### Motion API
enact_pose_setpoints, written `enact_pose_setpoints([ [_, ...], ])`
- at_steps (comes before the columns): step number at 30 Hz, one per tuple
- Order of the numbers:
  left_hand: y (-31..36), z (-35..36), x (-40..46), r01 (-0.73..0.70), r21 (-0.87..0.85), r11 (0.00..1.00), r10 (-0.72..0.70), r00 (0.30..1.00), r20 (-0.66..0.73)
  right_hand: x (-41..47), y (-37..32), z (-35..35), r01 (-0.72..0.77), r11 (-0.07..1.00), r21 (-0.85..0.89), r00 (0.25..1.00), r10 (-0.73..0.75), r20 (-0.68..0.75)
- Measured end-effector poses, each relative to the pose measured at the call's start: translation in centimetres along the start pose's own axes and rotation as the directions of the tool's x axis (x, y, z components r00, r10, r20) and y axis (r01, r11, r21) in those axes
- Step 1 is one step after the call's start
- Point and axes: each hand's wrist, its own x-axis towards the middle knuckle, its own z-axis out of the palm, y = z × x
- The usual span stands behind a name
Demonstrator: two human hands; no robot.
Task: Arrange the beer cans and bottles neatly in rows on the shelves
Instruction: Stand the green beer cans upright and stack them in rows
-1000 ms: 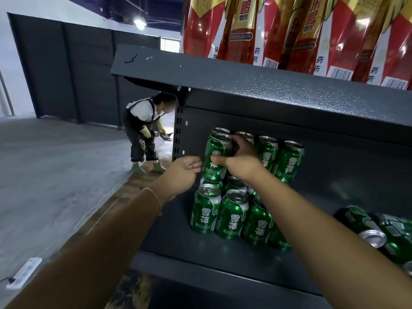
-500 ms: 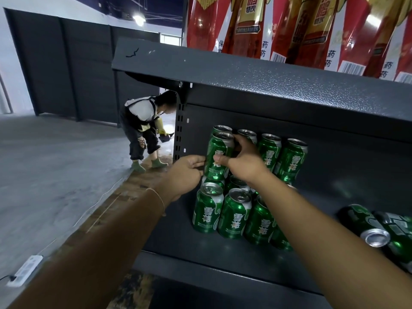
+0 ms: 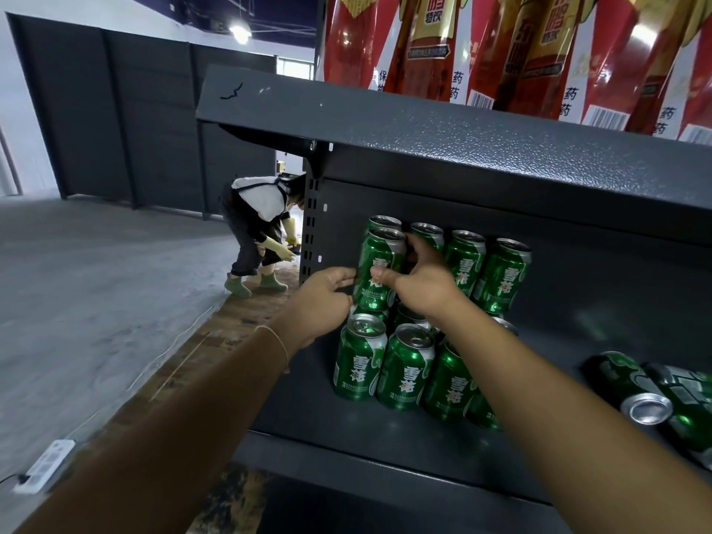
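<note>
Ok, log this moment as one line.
both hands grip: top-tier can | left hand | right hand | loose cans lying right

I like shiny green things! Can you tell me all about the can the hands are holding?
The can is shiny green metal with a silver top and pull tab, white characters and small "REFRESHING" print. It stands upright, stacked on lower cans at the left end of the upper row. The left hand touches its left side; the right hand grips its right, thumb across the front.

The right hand (image 3: pixel 422 281) hides the cans behind it, and the lying cans (image 3: pixel 655 395) run off the right edge.
</note>
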Motion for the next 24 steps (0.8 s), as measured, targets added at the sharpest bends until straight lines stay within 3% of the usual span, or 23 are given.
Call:
enact_pose_setpoints([
  [8, 0.0, -0.1, -0.4, 0.014, 0.028, 1.000, -0.014, 1.000, -0.003, 0.1, 0.4, 0.0, -0.005, 1.000, -0.012, 1.000, 0.006, 0.027],
  [11, 0.9, 0.3, -0.9, 0.008, 0.130, 0.991, -0.002, 0.999, -0.047, 0.0, 0.8, -0.3, -0.010, 1.000, -0.019, 0.999, 0.011, 0.033],
  [15, 3.5, 1.3, -2.0, -0.072, 0.397, 0.915, 0.193, 0.942, -0.273, -0.1, 0.9, -1.3, 0.001, 1.000, 0.002, 1.000, -0.001, -0.014],
  [17, 4.6, 2.2, -2.5, -0.151, 0.468, 0.871, 0.318, 0.899, -0.302, -0.3, 0.8, -2.1, 0.018, 0.998, 0.065, 0.999, -0.015, -0.048],
  [22, 6.5, 6.2, -3.5, -0.304, 0.353, 0.885, 0.391, 0.896, -0.208, -1.5, 1.3, -5.6, 0.111, 0.986, 0.127, 0.965, -0.076, -0.250],
  [24, 6.9, 8.2, -3.4, -0.324, 0.310, 0.894, 0.386, 0.908, -0.164, -2.3, 2.4, -7.7, 0.147, 0.987, 0.068, 0.945, -0.120, -0.304],
])
